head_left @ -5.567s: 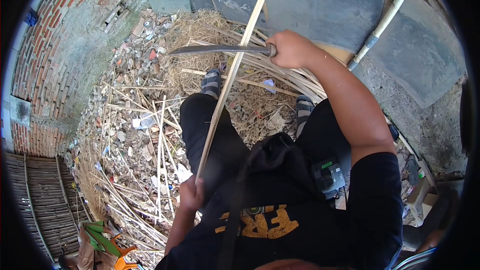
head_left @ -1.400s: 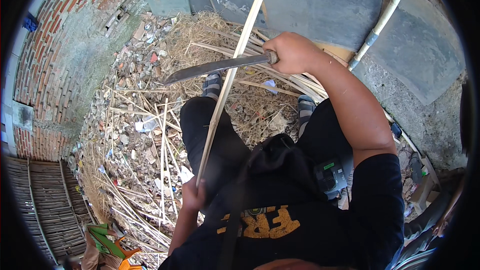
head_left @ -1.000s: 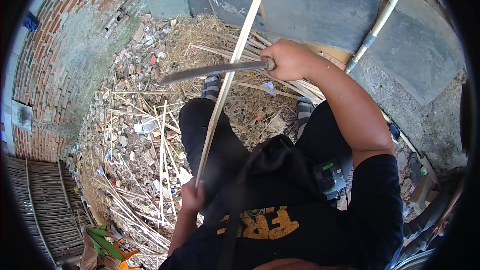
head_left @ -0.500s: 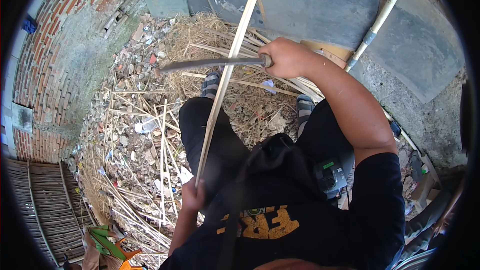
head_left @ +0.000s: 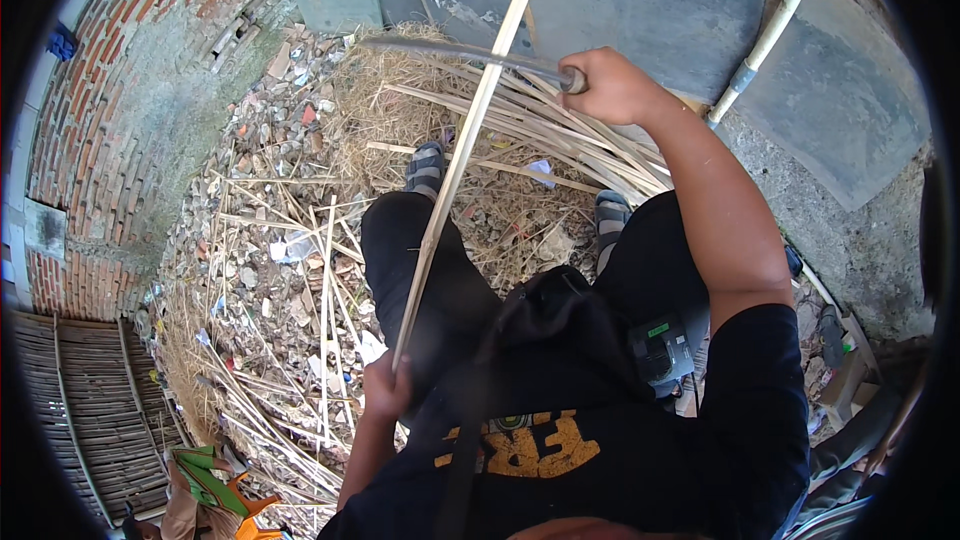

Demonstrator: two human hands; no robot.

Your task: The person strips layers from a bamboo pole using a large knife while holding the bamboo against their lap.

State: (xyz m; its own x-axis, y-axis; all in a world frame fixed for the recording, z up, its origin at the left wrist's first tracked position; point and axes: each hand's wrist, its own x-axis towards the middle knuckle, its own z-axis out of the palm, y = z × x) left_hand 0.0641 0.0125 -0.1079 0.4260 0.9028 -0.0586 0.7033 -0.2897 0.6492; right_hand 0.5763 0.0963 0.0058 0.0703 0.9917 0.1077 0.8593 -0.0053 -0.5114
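Note:
My left hand is closed around the near end of a long, pale bamboo strip. The strip slants up and away to the right, past my left leg and out at the top edge. In my right hand, held out far and to the right, is the handle of a long-bladed machete. Its blade points left and crosses the strip at the strip's upper part. Whether blade and strip touch there, I cannot tell.
Split bamboo strips lie piled beyond my feet, on dry straw-like shavings. More loose strips are scattered over rubble at the left. A brick wall stands left, grey panels ahead, and a pale pipe at right.
My right hand and the machete have moved farther away along the strip and slightly right. My left hand stays nearly in place, while the strip's far end has shifted slightly right.

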